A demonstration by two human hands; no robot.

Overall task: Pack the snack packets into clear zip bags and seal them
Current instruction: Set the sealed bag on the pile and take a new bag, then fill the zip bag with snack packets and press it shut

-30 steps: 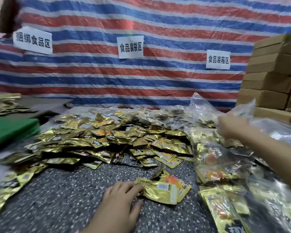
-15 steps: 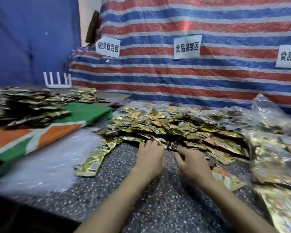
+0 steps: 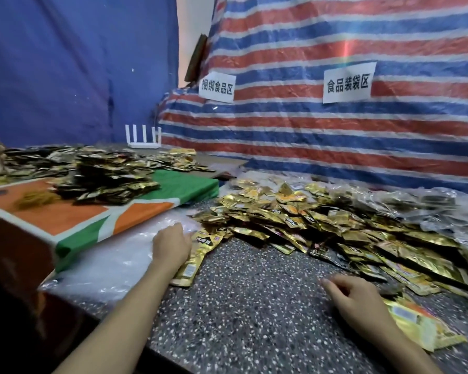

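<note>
left hand [image 3: 170,245] on flat clear zip bags [image 3: 114,265], grip cannot be told; right hand [image 3: 354,295] loosely curled, holding nothing | gold snack packets [image 3: 322,225] heaped loose beyond both hands | packet-filled clear bags [image 3: 430,201] beyond right hand

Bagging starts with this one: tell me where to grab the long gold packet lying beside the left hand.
The long gold packet lies flat, far end tucked against the pile, left edge by the left hand. Pinch its free near end, coming from the right over the bare speckled table.
</note>
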